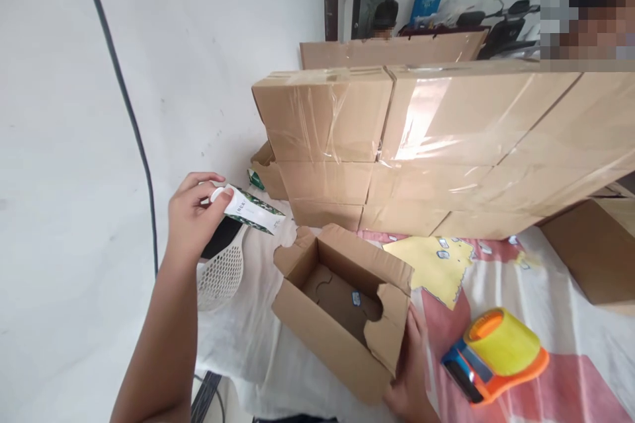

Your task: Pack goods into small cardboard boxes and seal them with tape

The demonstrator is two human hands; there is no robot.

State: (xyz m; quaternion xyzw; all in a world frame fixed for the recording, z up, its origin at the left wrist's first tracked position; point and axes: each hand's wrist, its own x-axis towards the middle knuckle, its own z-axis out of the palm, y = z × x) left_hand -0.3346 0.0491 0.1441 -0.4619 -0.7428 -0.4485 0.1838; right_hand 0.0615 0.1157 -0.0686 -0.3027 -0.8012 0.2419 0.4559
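A slim white packet with green-patterned edges (255, 211) is held by the left hand (196, 218), its thumb and fingers clamped on one end, above and to the left of the open carton (322, 344). The carton's right end is touched by the right hand (413, 367); whether it is gripped there cannot be told, as the grasp is partly hidden. A small blue-and-white label (356, 298) is seen on the carton's floor. The carton is carried by a tabletop covered with a patterned cloth (248, 350). To the right of the carton, a yellow-and-orange tape dispenser (496, 357) is set down. Behind the carton, a wall of taped boxes (426, 125) is stacked. To its left, below the packet, a pale mesh object (223, 277) is placed
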